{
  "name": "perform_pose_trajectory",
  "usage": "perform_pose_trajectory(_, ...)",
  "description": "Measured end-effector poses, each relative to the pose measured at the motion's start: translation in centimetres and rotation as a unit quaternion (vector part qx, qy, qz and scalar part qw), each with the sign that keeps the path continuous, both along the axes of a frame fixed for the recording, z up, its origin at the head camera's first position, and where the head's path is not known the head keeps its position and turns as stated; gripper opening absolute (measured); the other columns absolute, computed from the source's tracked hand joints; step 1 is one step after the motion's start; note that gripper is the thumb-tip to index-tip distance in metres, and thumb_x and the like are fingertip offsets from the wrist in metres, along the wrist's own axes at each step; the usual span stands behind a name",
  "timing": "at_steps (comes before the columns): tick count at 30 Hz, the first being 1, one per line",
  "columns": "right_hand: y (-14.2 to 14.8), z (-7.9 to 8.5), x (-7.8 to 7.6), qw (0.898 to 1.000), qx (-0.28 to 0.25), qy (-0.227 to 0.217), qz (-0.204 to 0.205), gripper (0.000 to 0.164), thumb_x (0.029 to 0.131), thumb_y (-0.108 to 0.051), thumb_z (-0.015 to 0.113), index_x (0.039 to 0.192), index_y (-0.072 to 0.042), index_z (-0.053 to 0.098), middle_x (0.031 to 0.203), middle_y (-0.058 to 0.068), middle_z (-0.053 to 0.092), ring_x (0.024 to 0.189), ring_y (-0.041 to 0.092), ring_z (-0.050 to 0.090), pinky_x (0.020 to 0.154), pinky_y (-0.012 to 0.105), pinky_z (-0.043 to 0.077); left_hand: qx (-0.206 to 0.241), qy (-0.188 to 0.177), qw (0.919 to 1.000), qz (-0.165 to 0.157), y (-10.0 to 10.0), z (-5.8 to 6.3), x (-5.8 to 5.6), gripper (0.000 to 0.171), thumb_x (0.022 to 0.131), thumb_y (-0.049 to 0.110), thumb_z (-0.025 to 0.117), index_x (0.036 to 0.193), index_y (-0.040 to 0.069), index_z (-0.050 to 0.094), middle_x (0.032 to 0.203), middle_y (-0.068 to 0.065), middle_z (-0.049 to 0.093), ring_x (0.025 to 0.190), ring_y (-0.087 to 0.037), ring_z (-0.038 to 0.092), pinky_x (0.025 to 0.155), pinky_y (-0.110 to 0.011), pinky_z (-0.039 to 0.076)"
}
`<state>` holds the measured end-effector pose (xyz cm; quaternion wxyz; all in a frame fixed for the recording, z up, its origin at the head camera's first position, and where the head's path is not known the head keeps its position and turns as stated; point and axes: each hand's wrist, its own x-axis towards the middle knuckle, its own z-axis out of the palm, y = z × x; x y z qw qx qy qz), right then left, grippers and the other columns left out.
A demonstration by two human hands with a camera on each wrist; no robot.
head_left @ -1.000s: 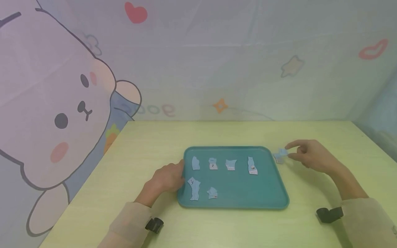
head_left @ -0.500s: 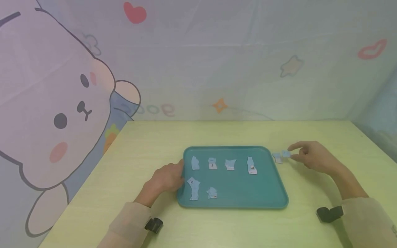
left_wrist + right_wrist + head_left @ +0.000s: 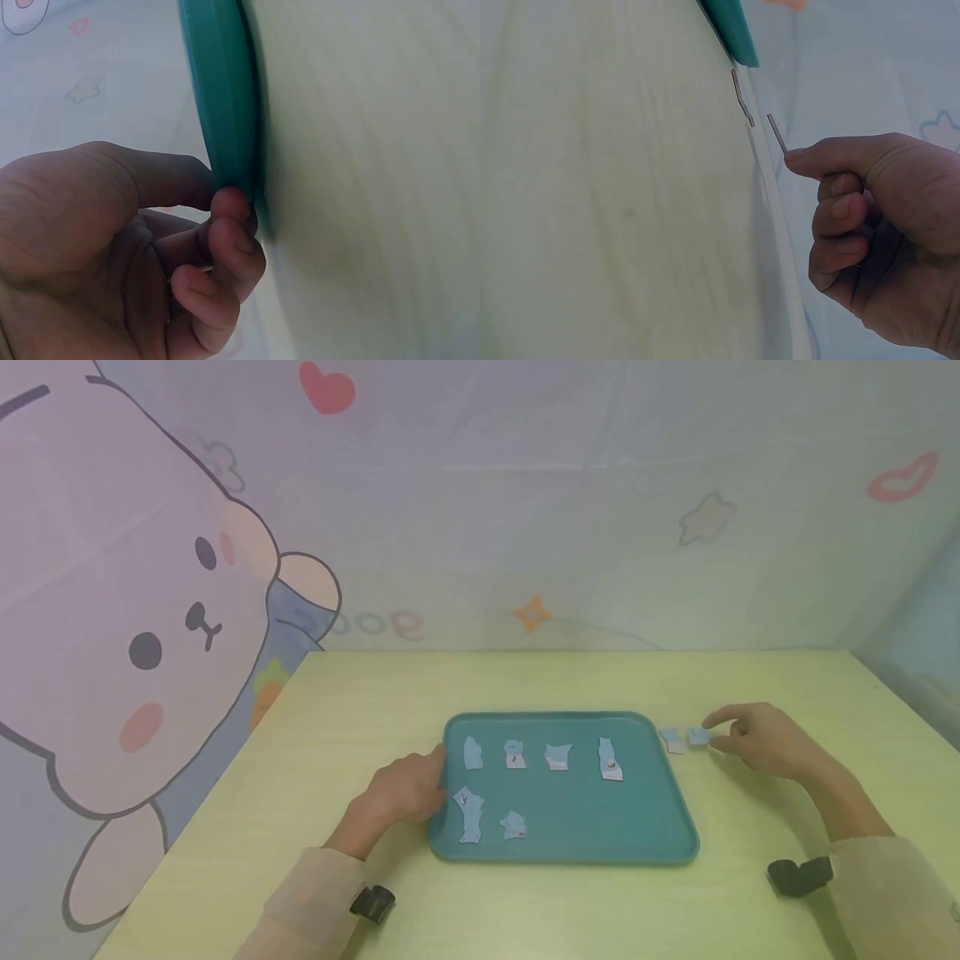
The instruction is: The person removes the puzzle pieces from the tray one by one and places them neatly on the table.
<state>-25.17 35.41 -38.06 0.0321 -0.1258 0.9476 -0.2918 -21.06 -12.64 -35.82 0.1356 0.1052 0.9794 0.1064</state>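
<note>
My left hand (image 3: pixel 407 787) grips the left edge of a teal tray (image 3: pixel 570 856); in the left wrist view the curled fingertips (image 3: pixel 234 238) and thumb meet at the tray's rim (image 3: pixel 225 90). On the right, my right hand (image 3: pixel 761 739) pinches a small light-blue card piece (image 3: pixel 698 737) between thumb and index finger. The right wrist view shows that card piece (image 3: pixel 777 133) edge-on, raised off the table, with the other fingers curled below. Another jagged card piece (image 3: pixel 672 741), blue and pale pink, lies on the table between the tray and my right hand.
Several jagged card pieces lie in the tray, among them a tall one (image 3: pixel 611 760), a branching one (image 3: pixel 470 816) and a small one (image 3: pixel 513 825). The pale yellow table (image 3: pixel 555 910) runs back to a printed cloth backdrop (image 3: pixel 480 527).
My right hand has drawn the pinched card piece a little to the right, from overlapping the other card piece to apart from it. The left hand and tray stay put.
</note>
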Motion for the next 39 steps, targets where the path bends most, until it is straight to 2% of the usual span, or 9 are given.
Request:
perform_pose_trajectory(8, -0.16, 0.35, 0.12, 1.000, 0.000, -0.012, 0.001, 0.034, 0.101, -0.012, 0.064, 0.131, 0.004, 0.066, 0.062, -0.004, 0.043, 0.051, 0.007, 0.036, 0.050, 0.027, 0.037, 0.005, 0.000, 1.0000, 0.001, -0.15, -0.01, -0.05, 0.066, 0.102, 0.011, 0.057, 0.161, -0.006, 0.033, 0.116, -0.018, 0.066, 0.084, -0.024, 0.059, 0.065, -0.036, 0.044)
perform_pose_trajectory(22, -0.23, -0.23, -0.11, 1.000, 0.009, 0.006, 0.009, 0.033, 0.100, -0.009, 0.064, 0.130, 0.005, 0.067, 0.061, -0.006, 0.040, 0.051, 0.005, 0.034, 0.051, 0.027, 0.036, 0.001, 0.005, 1.0000, -0.005, -0.05, -0.02, -0.07, 0.066, 0.103, 0.011, 0.059, 0.160, -0.006, 0.034, 0.117, -0.018, 0.067, 0.084, -0.023, 0.059, 0.065, -0.036, 0.044)
perform_pose_trajectory(32, -0.31, -0.05, -0.12, 1.000, 0.004, -0.004, 0.008, 0.044, 0.100, -0.014, 0.068, 0.138, 0.006, 0.061, 0.062, -0.005, 0.043, 0.052, 0.006, 0.037, 0.051, 0.027, 0.038, 0.002, -0.001, 1.0000, -0.002, -0.11, 0.01, -0.03, 0.065, 0.103, 0.011, 0.058, 0.161, -0.006, 0.033, 0.113, -0.018, 0.066, 0.082, -0.023, 0.059, 0.065, -0.036, 0.044)
perform_pose_trajectory(39, -0.41, 0.68, 0.19, 1.000, 0.009, 0.004, 0.008, 0.043, 0.102, -0.018, 0.068, 0.139, 0.004, 0.061, 0.062, -0.003, 0.048, 0.051, 0.008, 0.040, 0.051, 0.029, 0.039, 0.003, -0.001, 1.0000, -0.002, -0.11, -0.09, -0.10, 0.065, 0.103, 0.011, 0.058, 0.161, -0.005, 0.033, 0.113, -0.017, 0.066, 0.082, -0.023, 0.058, 0.064, -0.035, 0.042)
